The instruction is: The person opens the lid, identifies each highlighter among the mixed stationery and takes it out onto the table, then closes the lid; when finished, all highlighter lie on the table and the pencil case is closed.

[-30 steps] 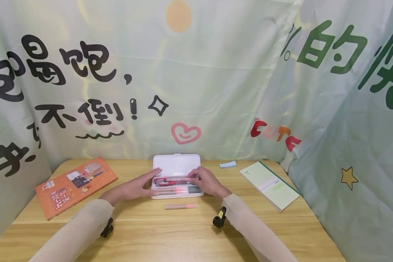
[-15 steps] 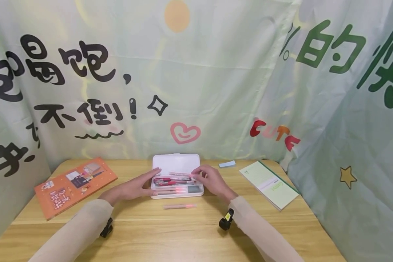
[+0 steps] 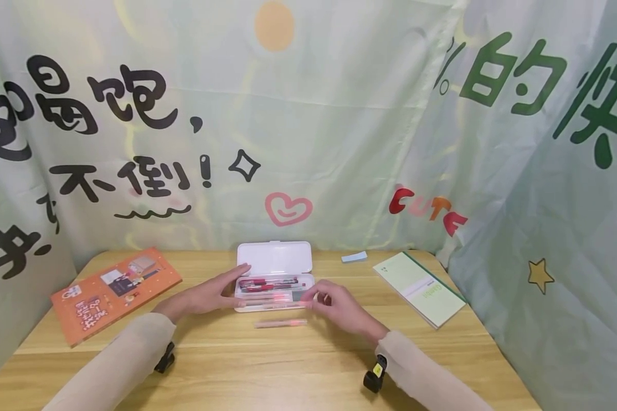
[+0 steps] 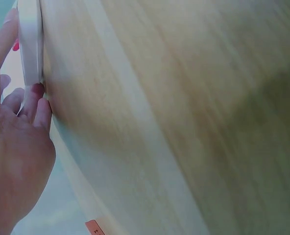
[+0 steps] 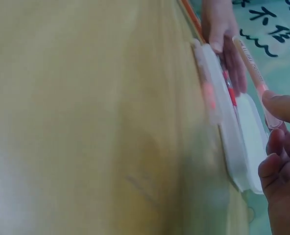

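A white pencil case [image 3: 274, 258] lies with its lid up at the back middle of the table. My left hand [image 3: 208, 294] holds the case's left end, thumb at the front edge and fingers by the lid. In the right wrist view, my right hand [image 5: 287, 156] pinches a slim pen [image 5: 253, 63] with a pinkish end between thumb and fingers. That pen is above the front edge of the case in the head view. Red pens [image 3: 267, 283] and other pinkish pens lie inside. Another pink-ended pen [image 3: 280, 323] rests on the table in front.
An orange illustrated box or book [image 3: 115, 294] lies at the left. A pale green notebook [image 3: 419, 289] lies at the right, and a small light-blue block [image 3: 354, 257] sits behind the case. A printed curtain [image 3: 339, 142] hangs around the wooden table [image 3: 288, 365].
My right hand lifted the pen from the back of the case, then moved it toward the case's front edge. My left hand stayed at the left end.
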`<state>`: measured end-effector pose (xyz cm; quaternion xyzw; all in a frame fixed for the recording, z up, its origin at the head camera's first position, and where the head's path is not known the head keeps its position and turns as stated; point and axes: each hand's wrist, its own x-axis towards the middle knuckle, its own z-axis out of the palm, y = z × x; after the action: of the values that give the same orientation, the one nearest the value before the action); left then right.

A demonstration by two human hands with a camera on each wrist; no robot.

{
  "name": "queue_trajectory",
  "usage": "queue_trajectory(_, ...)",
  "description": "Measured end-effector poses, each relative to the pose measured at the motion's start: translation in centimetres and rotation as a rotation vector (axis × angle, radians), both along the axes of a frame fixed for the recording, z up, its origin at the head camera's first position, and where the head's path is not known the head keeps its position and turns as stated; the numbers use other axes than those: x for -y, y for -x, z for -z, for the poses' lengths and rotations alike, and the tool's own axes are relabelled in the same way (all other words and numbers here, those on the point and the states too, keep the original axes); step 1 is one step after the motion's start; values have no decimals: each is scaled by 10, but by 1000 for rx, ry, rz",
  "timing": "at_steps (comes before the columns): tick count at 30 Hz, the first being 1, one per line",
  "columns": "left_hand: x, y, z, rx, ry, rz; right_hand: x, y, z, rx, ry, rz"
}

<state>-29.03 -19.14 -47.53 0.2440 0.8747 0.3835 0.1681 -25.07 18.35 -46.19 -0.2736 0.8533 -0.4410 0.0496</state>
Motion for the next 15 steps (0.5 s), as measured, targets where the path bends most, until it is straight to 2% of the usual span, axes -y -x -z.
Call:
queue_trajectory(9,2,-3,-2,-25,-16,24,10,-28,17,50,-24,-89)
queue_trajectory(15,2,-1,1,-30,-23,30,14,-37,25,58,-48,-82)
